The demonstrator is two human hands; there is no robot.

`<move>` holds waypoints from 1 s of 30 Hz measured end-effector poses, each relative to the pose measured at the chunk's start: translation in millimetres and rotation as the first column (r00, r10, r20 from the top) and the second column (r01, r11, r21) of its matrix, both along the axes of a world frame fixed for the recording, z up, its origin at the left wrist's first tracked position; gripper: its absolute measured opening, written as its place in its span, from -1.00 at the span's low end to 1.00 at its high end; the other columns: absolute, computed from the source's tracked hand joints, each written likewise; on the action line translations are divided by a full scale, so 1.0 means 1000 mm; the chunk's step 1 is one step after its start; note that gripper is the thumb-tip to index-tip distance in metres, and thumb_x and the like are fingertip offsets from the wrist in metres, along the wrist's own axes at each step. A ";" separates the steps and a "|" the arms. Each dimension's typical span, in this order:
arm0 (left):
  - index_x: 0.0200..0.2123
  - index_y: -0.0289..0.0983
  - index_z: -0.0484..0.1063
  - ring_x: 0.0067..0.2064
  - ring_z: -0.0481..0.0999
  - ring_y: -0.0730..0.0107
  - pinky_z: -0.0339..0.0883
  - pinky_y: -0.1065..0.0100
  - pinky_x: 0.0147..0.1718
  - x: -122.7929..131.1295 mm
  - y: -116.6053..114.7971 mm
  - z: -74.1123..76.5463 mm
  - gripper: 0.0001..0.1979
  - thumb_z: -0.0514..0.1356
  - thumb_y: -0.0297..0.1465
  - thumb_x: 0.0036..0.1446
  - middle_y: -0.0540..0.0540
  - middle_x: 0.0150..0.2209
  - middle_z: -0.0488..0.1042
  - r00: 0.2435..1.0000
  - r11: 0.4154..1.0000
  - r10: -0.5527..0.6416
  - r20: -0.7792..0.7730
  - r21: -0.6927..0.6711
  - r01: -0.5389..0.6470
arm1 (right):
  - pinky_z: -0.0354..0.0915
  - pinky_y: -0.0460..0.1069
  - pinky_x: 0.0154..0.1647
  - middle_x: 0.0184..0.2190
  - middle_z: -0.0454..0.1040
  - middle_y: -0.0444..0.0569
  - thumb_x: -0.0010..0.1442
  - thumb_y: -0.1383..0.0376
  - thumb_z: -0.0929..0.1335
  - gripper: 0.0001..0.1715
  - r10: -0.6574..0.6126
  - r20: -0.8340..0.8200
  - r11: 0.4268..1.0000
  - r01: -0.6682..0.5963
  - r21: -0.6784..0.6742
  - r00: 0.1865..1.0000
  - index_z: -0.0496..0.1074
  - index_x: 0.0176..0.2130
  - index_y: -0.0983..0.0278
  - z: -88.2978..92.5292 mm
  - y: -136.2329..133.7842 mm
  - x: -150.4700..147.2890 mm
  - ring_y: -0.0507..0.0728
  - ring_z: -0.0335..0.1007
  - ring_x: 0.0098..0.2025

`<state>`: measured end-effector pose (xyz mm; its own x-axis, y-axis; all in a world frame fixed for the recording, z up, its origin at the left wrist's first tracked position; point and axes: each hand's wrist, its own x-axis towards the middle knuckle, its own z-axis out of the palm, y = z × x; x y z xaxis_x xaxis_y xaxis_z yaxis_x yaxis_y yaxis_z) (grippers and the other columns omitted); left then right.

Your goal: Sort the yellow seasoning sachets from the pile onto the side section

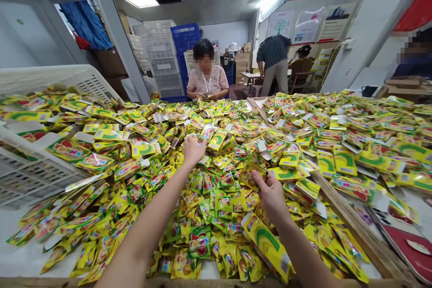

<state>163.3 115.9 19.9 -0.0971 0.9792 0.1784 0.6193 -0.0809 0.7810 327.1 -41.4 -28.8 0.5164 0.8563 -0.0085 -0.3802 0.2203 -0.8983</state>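
A big heap of small yellow-and-green foil sachets (216,198) covers the table, with red fruit printed on some of them. My left hand (193,150) presses into the heap with its fingers bunched, and whatever they touch is hidden. My right hand (272,195) is lower and to the right, its thumb and fingers pinching the edge of a yellow sachet (251,175). A larger sachet (266,245) lies just beside my right forearm.
A white plastic crate (43,162) tilts against the heap on the left. A wooden rail (357,225) runs along the right. Across the table a seated person (206,74) handles sachets. Behind stand another person (273,56), stacked crates (158,58) and cardboard boxes (243,58).
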 end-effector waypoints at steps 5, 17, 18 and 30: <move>-0.05 -0.37 0.29 0.20 0.17 -0.30 -0.01 -0.19 0.10 0.005 0.038 -0.011 -0.50 0.29 -0.39 -0.10 -0.48 0.04 0.36 0.985 0.985 0.161 -0.064 -0.051 -0.164 | 0.39 0.05 -0.15 -0.29 0.59 -0.04 -0.18 0.02 0.51 -0.48 -0.045 0.038 0.999 0.046 -0.022 0.998 0.44 -0.29 0.27 -0.008 0.004 0.005 0.20 0.51 -0.20; 0.10 -0.27 0.22 -0.18 0.55 0.19 0.42 0.25 -0.21 -0.031 -0.093 -0.007 -0.43 0.14 -0.13 0.07 -0.14 -0.15 0.53 0.958 0.954 -0.278 0.075 0.135 0.266 | 0.37 0.03 -0.19 -0.37 0.56 -0.05 -0.11 0.07 0.48 -0.58 -0.148 0.143 0.989 0.147 0.021 0.979 0.42 -0.31 0.28 -0.003 -0.003 0.001 0.15 0.47 -0.29; 0.09 -0.26 0.23 -0.23 0.55 0.18 0.43 0.24 -0.27 -0.031 -0.114 -0.011 -0.34 0.24 -0.10 -0.05 -0.12 -0.19 0.54 0.946 0.938 -0.323 0.024 0.144 0.316 | 0.36 0.02 -0.20 -0.37 0.54 -0.06 -0.07 0.09 0.47 -0.62 -0.175 0.177 0.983 0.163 0.082 0.969 0.42 -0.30 0.27 0.002 -0.009 -0.002 0.13 0.46 -0.30; 0.04 -0.19 0.27 -0.24 0.55 0.26 0.44 0.35 -0.33 -0.030 -0.176 -0.057 -0.51 0.21 -0.15 0.06 -0.09 -0.22 0.51 0.935 0.731 -0.223 -0.274 0.587 0.347 | 0.14 -0.14 -0.52 -0.55 0.39 -0.18 0.01 0.44 0.35 -0.87 0.289 0.908 0.902 -0.402 -0.153 0.302 0.50 -0.37 0.30 0.083 -0.046 -0.011 -0.02 0.21 -0.52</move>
